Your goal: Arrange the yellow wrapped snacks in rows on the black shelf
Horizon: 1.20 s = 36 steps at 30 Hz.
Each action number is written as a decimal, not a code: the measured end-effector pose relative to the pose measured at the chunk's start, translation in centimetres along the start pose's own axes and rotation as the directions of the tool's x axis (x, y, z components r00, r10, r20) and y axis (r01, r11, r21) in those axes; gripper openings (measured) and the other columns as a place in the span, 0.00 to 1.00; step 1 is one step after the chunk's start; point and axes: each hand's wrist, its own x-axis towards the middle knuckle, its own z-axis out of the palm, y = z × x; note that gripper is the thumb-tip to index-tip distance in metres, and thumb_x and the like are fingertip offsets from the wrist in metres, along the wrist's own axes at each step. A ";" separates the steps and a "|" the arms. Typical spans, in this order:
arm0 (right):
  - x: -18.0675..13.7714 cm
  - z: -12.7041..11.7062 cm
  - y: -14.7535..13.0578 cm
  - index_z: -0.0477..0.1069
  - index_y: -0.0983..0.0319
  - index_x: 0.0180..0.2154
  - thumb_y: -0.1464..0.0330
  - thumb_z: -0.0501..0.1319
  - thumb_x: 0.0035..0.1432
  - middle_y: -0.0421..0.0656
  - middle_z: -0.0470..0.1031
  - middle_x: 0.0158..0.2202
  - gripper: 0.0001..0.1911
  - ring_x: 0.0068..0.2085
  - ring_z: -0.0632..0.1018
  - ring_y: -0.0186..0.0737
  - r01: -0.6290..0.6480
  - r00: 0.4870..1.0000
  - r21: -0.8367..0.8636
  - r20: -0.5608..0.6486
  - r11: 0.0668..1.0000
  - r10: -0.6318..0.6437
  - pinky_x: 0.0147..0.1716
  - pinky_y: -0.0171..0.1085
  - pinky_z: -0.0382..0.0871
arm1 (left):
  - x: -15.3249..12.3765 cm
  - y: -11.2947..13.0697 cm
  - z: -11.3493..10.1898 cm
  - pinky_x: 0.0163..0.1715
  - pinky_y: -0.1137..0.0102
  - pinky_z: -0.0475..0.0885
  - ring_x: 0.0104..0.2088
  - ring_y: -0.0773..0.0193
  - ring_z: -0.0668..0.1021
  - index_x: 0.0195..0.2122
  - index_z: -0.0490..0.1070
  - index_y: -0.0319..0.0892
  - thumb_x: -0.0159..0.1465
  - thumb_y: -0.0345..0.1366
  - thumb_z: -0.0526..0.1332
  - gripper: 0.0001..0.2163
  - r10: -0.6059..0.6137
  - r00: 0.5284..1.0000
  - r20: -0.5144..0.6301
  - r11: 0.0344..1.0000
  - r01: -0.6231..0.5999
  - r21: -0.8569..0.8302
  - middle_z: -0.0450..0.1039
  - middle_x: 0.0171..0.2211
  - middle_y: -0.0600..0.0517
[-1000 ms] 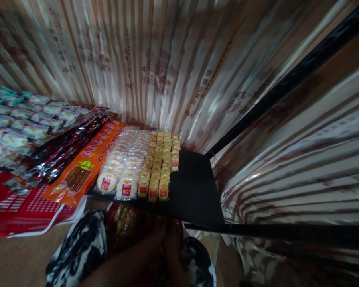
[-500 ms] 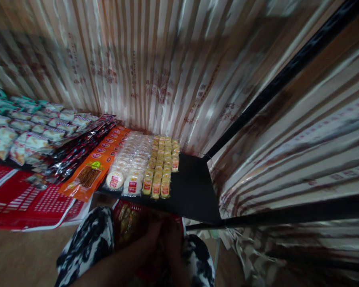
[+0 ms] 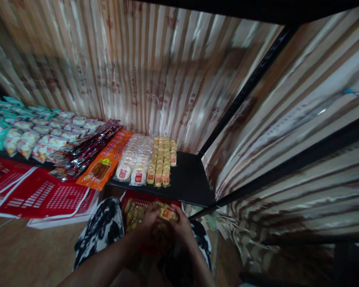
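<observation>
Low between my knees, my right hand (image 3: 181,222) grips the right end of a small yellow snack pack (image 3: 168,214) with a red-orange label. My left hand (image 3: 150,216) closes on the pack's left end, its fingers partly in shadow. Below and around the hands, a red basket (image 3: 179,204) holds more wrapped yellow snack packs (image 3: 131,213). On the black shelf (image 3: 191,179) just beyond stand rows of the same yellow snack packs (image 3: 158,163). To their left lie rows of round white crackers (image 3: 131,159) in clear wrap.
An orange pouch (image 3: 100,167), dark packets (image 3: 89,153) and white-and-teal snack bags (image 3: 38,135) fill the shelf leftward. Another red basket (image 3: 60,195) is on the floor at left. Black posts (image 3: 245,93) and pleated plastic sheeting (image 3: 155,71) enclose the back and right.
My hands have risen slightly from the dark basket, and the yellow snack pack now shows between them. The view has shifted, bringing more of the left shelf into sight.
</observation>
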 end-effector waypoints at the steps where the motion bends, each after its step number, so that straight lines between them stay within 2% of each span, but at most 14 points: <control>1: 0.0 -0.2 -0.4 0.71 0.61 0.44 0.71 0.54 0.37 0.45 0.75 0.44 0.27 0.46 0.75 0.43 0.018 1.000 0.008 0.010 1.000 -0.018 0.50 0.41 0.67 | -0.4 0.4 0.0 0.28 0.73 0.70 0.24 0.68 0.76 0.42 0.66 0.41 0.57 0.33 0.58 0.11 -0.020 1.000 0.021 1.000 0.020 -0.003 0.75 0.30 0.54; 3: 0.1 -0.5 -1.0 0.70 0.61 0.47 0.71 0.55 0.38 0.46 0.73 0.48 0.29 0.50 0.73 0.42 0.040 0.999 0.024 -0.019 0.999 -0.040 0.53 0.41 0.64 | -1.1 0.9 0.1 0.23 0.76 0.67 0.20 0.71 0.75 0.41 0.64 0.40 0.58 0.31 0.57 0.09 -0.068 0.997 0.048 0.997 0.070 -0.028 0.74 0.28 0.55; 6: 0.2 -0.3 -1.2 0.64 0.62 0.52 0.66 0.57 0.43 0.49 0.70 0.52 0.31 0.48 0.75 0.42 -0.014 0.993 0.151 -0.110 0.988 0.031 0.47 0.40 0.69 | -2.2 1.4 0.2 0.24 0.77 0.66 0.21 0.71 0.76 0.38 0.62 0.41 0.57 0.30 0.58 0.08 -0.095 0.994 0.056 0.986 0.102 -0.131 0.74 0.26 0.55; 9: 0.1 0.3 -0.9 0.61 0.62 0.53 0.60 0.59 0.45 0.49 0.73 0.45 0.32 0.41 0.78 0.41 -0.074 0.977 0.277 -0.171 0.958 0.125 0.40 0.38 0.73 | -2.9 1.8 0.3 0.29 0.74 0.70 0.26 0.67 0.78 0.35 0.62 0.41 0.53 0.31 0.62 0.11 -0.060 0.996 0.066 0.977 0.072 -0.199 0.74 0.28 0.54; 13: -0.4 0.9 -0.5 0.63 0.62 0.49 0.56 0.61 0.43 0.43 0.76 0.33 0.31 0.34 0.79 0.41 -0.122 0.956 0.361 -0.206 0.925 0.207 0.37 0.39 0.74 | -3.5 2.3 1.0 0.34 0.72 0.71 0.30 0.68 0.77 0.33 0.63 0.41 0.51 0.29 0.63 0.11 0.036 0.999 0.026 0.966 -0.028 -0.258 0.73 0.29 0.55; 16: -0.5 0.7 -0.5 0.66 0.62 0.42 0.56 0.62 0.43 0.44 0.77 0.32 0.25 0.35 0.79 0.43 -0.125 0.950 0.378 -0.220 0.917 0.221 0.38 0.39 0.74 | -3.8 2.6 2.0 0.35 0.73 0.70 0.32 0.68 0.76 0.32 0.63 0.41 0.50 0.29 0.62 0.10 0.089 0.995 0.052 0.961 -0.072 -0.266 0.72 0.29 0.55; 18: -0.4 0.4 -0.7 0.66 0.62 0.42 0.57 0.61 0.44 0.45 0.77 0.34 0.24 0.36 0.79 0.43 -0.105 0.953 0.363 -0.228 0.926 0.198 0.39 0.39 0.73 | -3.8 2.8 2.7 0.34 0.73 0.70 0.31 0.68 0.76 0.31 0.63 0.42 0.49 0.29 0.63 0.10 0.083 0.995 0.057 0.968 -0.067 -0.243 0.71 0.29 0.55; 21: 0.3 -0.4 -1.2 0.66 0.63 0.45 0.57 0.60 0.46 0.46 0.77 0.36 0.25 0.38 0.79 0.42 -0.070 0.960 0.309 -0.236 0.948 0.148 0.39 0.39 0.73 | -3.5 3.3 3.8 0.33 0.73 0.69 0.32 0.68 0.75 0.31 0.63 0.42 0.49 0.29 0.63 0.10 0.099 0.995 0.033 0.986 -0.094 -0.140 0.71 0.29 0.55; 25: 2.2 -1.8 -1.9 0.66 0.63 0.46 0.56 0.58 0.48 0.47 0.77 0.38 0.25 0.39 0.78 0.42 -0.045 0.960 0.236 -0.258 0.971 0.107 0.39 0.38 0.73 | -2.9 4.4 5.2 0.36 0.70 0.69 0.35 0.64 0.76 0.33 0.67 0.40 0.52 0.27 0.57 0.07 0.185 0.983 0.013 0.971 -0.185 0.148 0.73 0.32 0.51; 27: 3.7 -2.5 -1.9 0.66 0.64 0.47 0.57 0.58 0.48 0.48 0.76 0.38 0.26 0.39 0.78 0.42 -0.032 0.958 0.210 -0.273 0.977 0.090 0.39 0.38 0.73 | -2.8 5.1 5.7 0.42 0.70 0.69 0.40 0.62 0.75 0.37 0.68 0.39 0.52 0.25 0.55 0.11 0.285 0.956 -0.069 0.918 -0.251 0.308 0.72 0.39 0.48; 29: 5.4 -3.1 -1.8 0.66 0.65 0.48 0.57 0.58 0.47 0.49 0.76 0.39 0.28 0.39 0.77 0.42 -0.009 0.952 0.194 -0.299 0.981 0.068 0.40 0.39 0.73 | -2.7 5.7 6.2 0.47 0.71 0.67 0.44 0.63 0.74 0.41 0.69 0.39 0.53 0.24 0.54 0.14 0.400 0.909 -0.116 0.856 -0.325 0.401 0.71 0.44 0.46; 31: 7.4 -3.4 -1.6 0.66 0.65 0.48 0.57 0.57 0.48 0.49 0.75 0.40 0.28 0.39 0.77 0.42 0.022 0.948 0.185 -0.316 0.982 0.038 0.40 0.40 0.72 | -2.4 6.3 6.8 0.46 0.71 0.68 0.43 0.63 0.74 0.43 0.69 0.39 0.56 0.28 0.53 0.14 0.433 0.899 -0.068 0.847 -0.380 0.371 0.70 0.46 0.46; 33: 9.3 -3.5 -1.2 0.67 0.64 0.48 0.57 0.57 0.48 0.48 0.75 0.40 0.27 0.39 0.77 0.42 0.047 0.946 0.176 -0.323 0.983 0.013 0.40 0.40 0.72 | -1.9 6.7 7.6 0.42 0.71 0.70 0.44 0.62 0.74 0.45 0.69 0.39 0.60 0.33 0.51 0.15 0.394 0.919 0.016 0.888 -0.386 0.250 0.70 0.48 0.46; 36: 12.1 -3.1 -0.6 0.68 0.63 0.48 0.58 0.58 0.48 0.47 0.76 0.39 0.25 0.39 0.77 0.42 0.072 0.950 0.163 -0.313 0.984 -0.018 0.41 0.41 0.72 | -0.3 7.0 9.2 0.42 0.71 0.71 0.53 0.58 0.69 0.53 0.65 0.37 0.62 0.38 0.50 0.20 0.335 0.936 0.106 0.939 -0.341 0.045 0.63 0.57 0.44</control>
